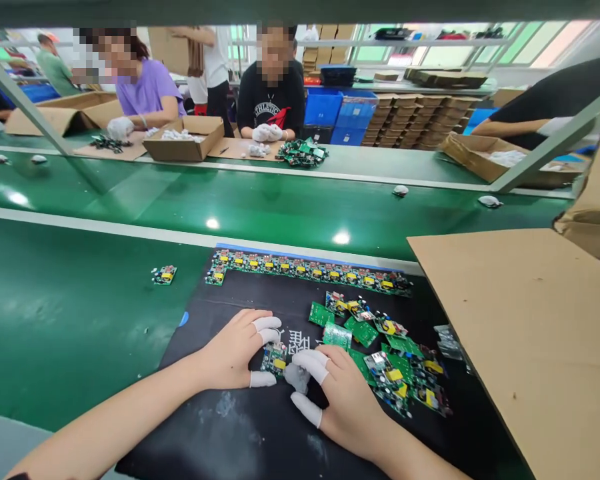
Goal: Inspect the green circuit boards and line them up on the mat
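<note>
My left hand (233, 353), with white finger cots on thumb and fingers, grips a small circuit board (274, 359) by its left side, low over the black mat (220, 437). Yellow and silver parts show on that board. At its right edge, my right hand (344, 399), also in finger cots, pinches a soft grey-white lump (296, 379). Whether the lump presses on the board I cannot tell. Right of my hands lies a loose pile of circuit boards (363, 332), some with green undersides up. A row of boards (300, 268) lines the mat's far edge.
One circuit board (165, 274) lies on the green surface at left. A large cardboard sheet (525, 333) borders the mat on the right. Beyond a pale rail runs a green belt (275, 207) carrying small white-topped pieces. Co-workers sit across it with boxes and boards.
</note>
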